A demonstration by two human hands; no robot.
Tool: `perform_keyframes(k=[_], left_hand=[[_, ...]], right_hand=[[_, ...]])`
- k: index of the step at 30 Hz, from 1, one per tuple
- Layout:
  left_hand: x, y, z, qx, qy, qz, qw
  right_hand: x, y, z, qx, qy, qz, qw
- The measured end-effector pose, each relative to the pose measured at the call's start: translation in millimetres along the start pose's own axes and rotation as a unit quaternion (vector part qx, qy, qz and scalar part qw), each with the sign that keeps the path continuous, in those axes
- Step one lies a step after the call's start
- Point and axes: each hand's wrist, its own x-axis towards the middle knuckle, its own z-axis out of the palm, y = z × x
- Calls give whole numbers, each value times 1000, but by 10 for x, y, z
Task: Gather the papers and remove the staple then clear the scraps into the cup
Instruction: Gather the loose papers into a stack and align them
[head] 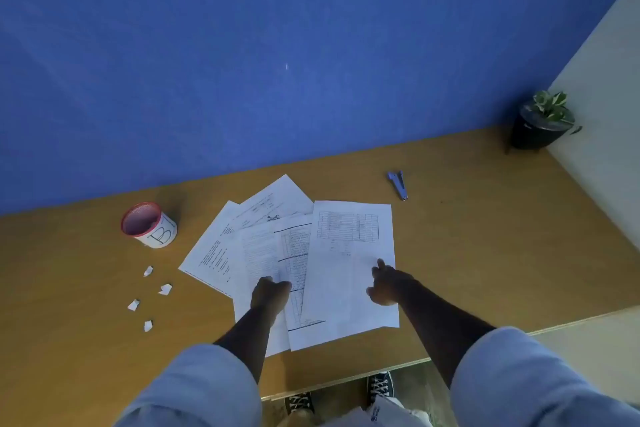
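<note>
Two hands on loose papers fanned across a wooden desk.

At left, four small torn white scraps (149, 295) lie scattered in front of a white cup (152, 227) with a red rim and a large letter B. At centre the papers (277, 246), printed sheets with text and tables, overlap in a fan. The left hand (270, 295) rests curled on the middle sheets; the right hand (389, 282) presses the rightmost sheet, fingers loosely spread. A blue staple remover (398, 184) lies beyond the papers.
</note>
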Motion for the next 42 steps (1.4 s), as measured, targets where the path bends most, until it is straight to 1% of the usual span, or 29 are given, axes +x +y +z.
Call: perform_keyframes(k=[2,5,9,13,18,23,26,29,31,33,35,38,40,42], left_hand=[[-2,34,7,-16,3,-10,1000],[6,54,47,-43,-14,-32,998],[28,65,116,-74,-19,-31,997],[22,70,167,-125,-36,-16,991],[-19,121,191,-163,-36,12,986],[-54,213,258,-136,-22,67,988],[-76,277,297,-103,7,87,991],[-96,342,294,-105,18,101,989],[-93,368,260,-101,19,113,988],[-79,397,203,-99,6,124,987],[-57,441,132,-101,-18,140,985],[-40,545,13,-109,-43,152,981],[-32,600,-56,-138,-61,127,980],[-30,628,-119,-192,-101,90,972]], right_hand=[[-4,-12,11,-5,-7,10,1000],[5,-31,45,-17,-12,10,1000],[-5,-59,113,-38,-14,-2,999],[-9,-57,104,-52,-23,-17,998],[-23,-44,48,-62,-36,-52,996],[-37,-49,-19,-55,-44,-81,994],[-14,-20,-82,-18,-44,-88,995],[27,0,-172,13,-40,-83,996],[68,-7,-241,52,-7,-61,997],[116,-18,-312,118,42,-25,992],[151,-29,-400,197,85,8,977],[198,-53,-542,306,117,46,944],[221,-66,-635,352,122,80,925],[260,-75,-711,387,121,98,909]])
